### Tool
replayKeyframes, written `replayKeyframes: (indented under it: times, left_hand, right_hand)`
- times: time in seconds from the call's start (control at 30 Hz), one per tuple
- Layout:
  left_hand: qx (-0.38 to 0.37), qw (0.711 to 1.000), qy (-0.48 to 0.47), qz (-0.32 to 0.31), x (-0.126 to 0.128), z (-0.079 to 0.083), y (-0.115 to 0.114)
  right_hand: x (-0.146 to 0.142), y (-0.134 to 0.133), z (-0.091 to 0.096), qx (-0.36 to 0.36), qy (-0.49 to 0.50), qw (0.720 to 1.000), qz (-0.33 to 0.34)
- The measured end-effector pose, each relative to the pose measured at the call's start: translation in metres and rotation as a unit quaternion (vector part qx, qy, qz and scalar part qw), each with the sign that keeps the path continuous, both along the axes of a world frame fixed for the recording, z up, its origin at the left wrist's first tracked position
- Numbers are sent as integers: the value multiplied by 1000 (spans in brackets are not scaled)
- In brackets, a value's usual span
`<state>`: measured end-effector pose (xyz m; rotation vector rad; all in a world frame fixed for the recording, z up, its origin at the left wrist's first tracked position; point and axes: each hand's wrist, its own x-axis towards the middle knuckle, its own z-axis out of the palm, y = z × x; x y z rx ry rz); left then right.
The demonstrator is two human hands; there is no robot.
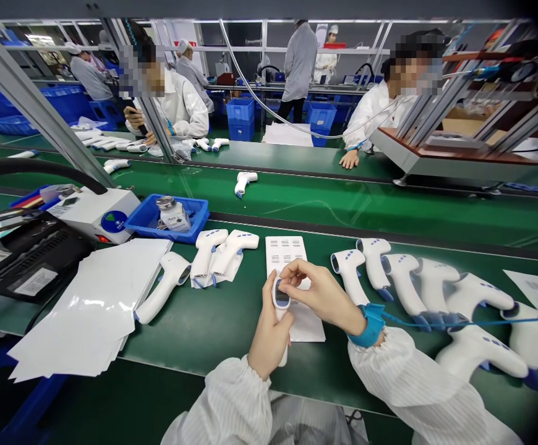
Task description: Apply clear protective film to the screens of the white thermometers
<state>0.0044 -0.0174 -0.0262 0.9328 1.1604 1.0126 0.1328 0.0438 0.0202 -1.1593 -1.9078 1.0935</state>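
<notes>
My left hand [271, 337] is wrapped round a white infrared thermometer [282, 298], its dark display facing me. My right hand [318, 287], a blue strap on its wrist, pinches at the top of that display; whatever its fingertips hold, if anything, is hidden. Under both hands lies a white sheet of printed labels [287, 247]. More white thermometers with blue buttons [436, 278] lie in a loose group to the right. On the left are a pair of thermometers [225, 253] and a single thermometer [167, 287] resting by the paper.
A stack of white paper [88, 309] covers the bench at left, near a blue tray [167, 216] holding a bottle and a white box-shaped device [95, 213]. One thermometer [245, 182] lies on the green conveyor belt [306, 207]. Co-workers sit across it. A metal post slants at upper left.
</notes>
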Motion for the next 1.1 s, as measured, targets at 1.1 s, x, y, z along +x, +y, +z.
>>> replayKeyframes:
  times: [1.1]
  left_hand:
    - [-14,999,-42,-8,-3,4,-2]
  right_hand:
    - [1,2,-1,26,-21,999,7]
